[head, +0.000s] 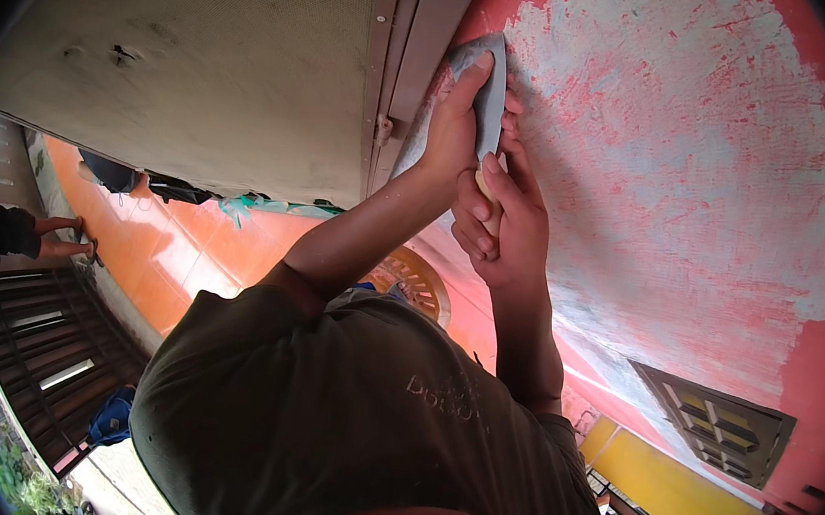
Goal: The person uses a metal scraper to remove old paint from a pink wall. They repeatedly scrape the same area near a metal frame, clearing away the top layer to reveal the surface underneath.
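Observation:
A putty knife with a broad grey metal blade (489, 115) and a pale handle (493, 217) is in both hands, close to the wall. My right hand (511, 219) is wrapped around the handle, its thumb along the top. Higher up, my left hand (455, 122) grips the blade, thumb flat on the metal face. Some fingertips show past the blade's right edge. The pink wall (819, 368) carries a large, uneven whitish coat (664, 156) with pink showing through in streaks. Where the blade meets the wall is partly hidden.
A mesh-covered panel (253, 52) with a torn hole and a brown frame (422, 55) stand close on the left. Below are orange floor tiles (150, 245) and a round wooden seat (429, 278). Another person (12, 230) is at far left, near dark slats (36, 323). A blue bag (112, 416) lies lower left.

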Demonstrator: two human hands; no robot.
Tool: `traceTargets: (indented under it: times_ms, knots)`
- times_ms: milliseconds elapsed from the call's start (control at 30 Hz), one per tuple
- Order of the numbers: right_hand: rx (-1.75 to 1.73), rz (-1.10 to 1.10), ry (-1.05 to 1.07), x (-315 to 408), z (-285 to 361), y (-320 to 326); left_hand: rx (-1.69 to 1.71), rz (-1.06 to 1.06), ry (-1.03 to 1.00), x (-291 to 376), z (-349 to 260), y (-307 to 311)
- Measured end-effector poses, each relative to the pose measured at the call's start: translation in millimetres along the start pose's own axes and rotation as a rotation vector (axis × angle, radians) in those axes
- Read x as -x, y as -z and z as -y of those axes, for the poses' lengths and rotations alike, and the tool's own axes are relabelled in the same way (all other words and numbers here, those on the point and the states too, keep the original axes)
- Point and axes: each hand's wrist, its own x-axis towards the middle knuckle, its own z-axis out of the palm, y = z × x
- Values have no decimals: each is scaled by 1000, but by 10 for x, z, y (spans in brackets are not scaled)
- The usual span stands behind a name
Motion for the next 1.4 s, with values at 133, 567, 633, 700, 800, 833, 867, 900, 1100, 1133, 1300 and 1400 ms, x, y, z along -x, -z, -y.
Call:
traceTargets:
  times_ms: [133, 567, 633, 700, 800, 833, 867, 900, 1100, 1133, 1300, 1400]
  knots:
    - [-15, -44, -24, 93, -8, 61, -48, 26, 142, 153, 110, 63]
    - [8, -15, 27, -15, 22, -102, 50, -4, 78, 67, 2, -62]
    - [-13, -16, 13, 83, 37, -53, -18, -4, 111, 128, -5, -95]
    - [-34, -17, 24, 214, 41, -6, -28, 54, 86, 136, 43, -131]
    - [9, 93, 84, 34, 225, -141, -1, 64, 22, 46, -152, -392]
    - [25, 126, 102, -9, 286, -196, -7, 62, 12, 59, -202, -463]
    - [-14, 113, 84, 14, 320, -251, -14, 60, 2, 73, -239, -520]
    - [-17, 94, 83, 64, 293, -245, -17, 60, -12, 77, -270, -551]
    - [-78, 119, 54, 109, 365, -276, -112, 87, -17, 70, -319, -619]
    - [-81, 119, 47, 81, 398, -346, -118, 69, 11, 50, -363, -635]
    - [-109, 125, 36, 262, 292, -217, -195, 90, 22, 191, -260, -580]
    - [-68, 138, 49, 97, 441, -394, -97, 80, -27, 49, -370, -700]
